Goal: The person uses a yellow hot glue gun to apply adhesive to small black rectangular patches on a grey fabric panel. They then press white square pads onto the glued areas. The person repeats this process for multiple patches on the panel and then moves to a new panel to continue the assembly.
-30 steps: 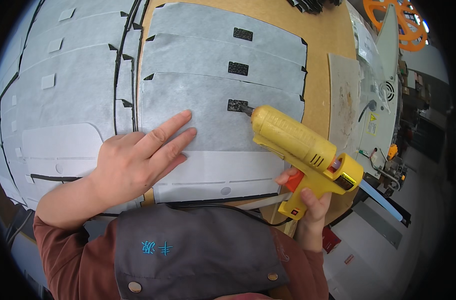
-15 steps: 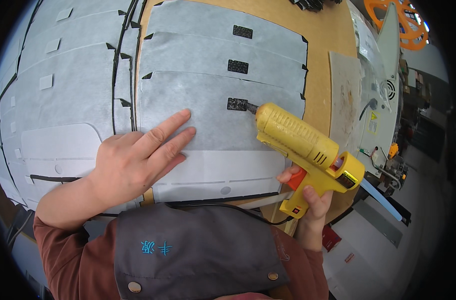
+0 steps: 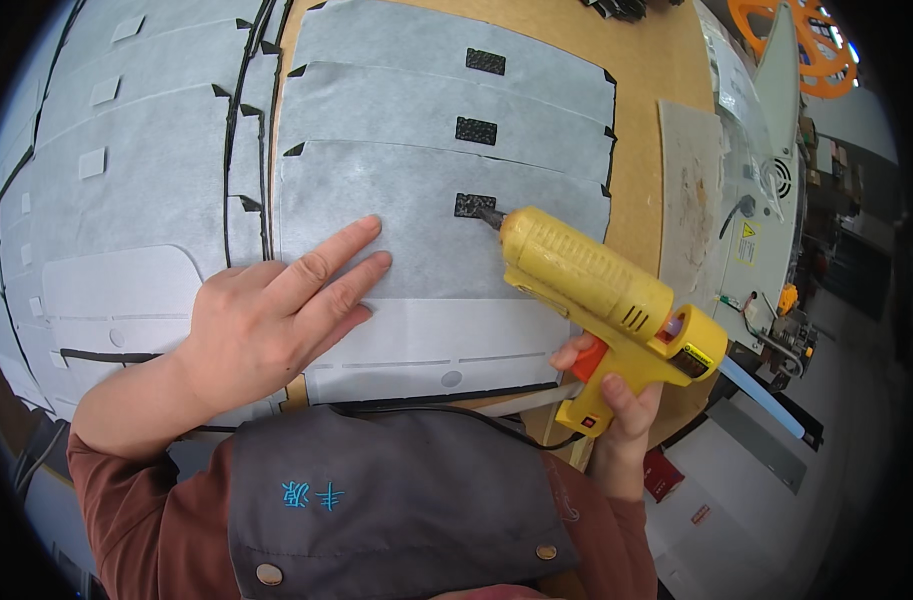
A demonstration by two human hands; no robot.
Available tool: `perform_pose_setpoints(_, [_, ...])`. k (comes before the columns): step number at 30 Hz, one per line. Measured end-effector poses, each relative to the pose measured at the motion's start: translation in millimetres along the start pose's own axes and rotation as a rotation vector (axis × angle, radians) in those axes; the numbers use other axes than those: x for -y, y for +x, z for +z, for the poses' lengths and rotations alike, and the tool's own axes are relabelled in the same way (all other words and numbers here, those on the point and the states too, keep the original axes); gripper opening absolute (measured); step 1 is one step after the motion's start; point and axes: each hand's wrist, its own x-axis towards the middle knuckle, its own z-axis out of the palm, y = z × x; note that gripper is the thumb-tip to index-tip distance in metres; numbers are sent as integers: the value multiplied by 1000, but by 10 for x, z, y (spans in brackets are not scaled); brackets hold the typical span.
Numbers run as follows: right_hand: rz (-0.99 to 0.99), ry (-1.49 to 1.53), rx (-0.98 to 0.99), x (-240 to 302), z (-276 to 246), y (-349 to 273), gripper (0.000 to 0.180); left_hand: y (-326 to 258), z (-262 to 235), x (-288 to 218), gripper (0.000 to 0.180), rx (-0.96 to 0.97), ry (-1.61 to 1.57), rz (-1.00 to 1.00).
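Observation:
My right hand is wrapped round the handle of a yellow hot glue gun, a finger at its orange trigger. The gun's dark nozzle meets the lower right part of a black rectangular patch on the nearest pale grey sheet. A light blue glue stick sticks out of the gun's back. My left hand lies on the same sheet with its fingers stretched out, left of the patch. Two more black patches, an upper one and a middle one, sit on the overlapping sheets beyond.
More pale sheets with small white squares lie at the left. A wooden board is under the sheets. At the right are a stained light strip and a pale machine. A black cord runs from the gun along my apron.
The glue gun has shifted slightly left, and its nozzle has moved from the patch's right edge onto the patch. My left hand stays almost still.

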Motion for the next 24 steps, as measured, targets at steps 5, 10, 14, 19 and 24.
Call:
perform_pose_setpoints(5, [-12,-38,-119,54,227,133,65,7,-17,-3,48,23,-11,0])
perform_pose_setpoints(10, [-8,-60,-84,28,171,144,67,-3,-17,1,49,27,-11,4])
perform_pose_setpoints(14, [-22,-51,-73,31,168,140,66,-4,-18,-3,49,31,-12,4])
perform_pose_setpoints(19, [-22,22,97,-11,18,95,60,2,-17,-5,50,33,-11,3])
perform_pose_setpoints(24, [-52,26,169,-27,-33,61,59,9,-17,-5,49,26,-10,5])
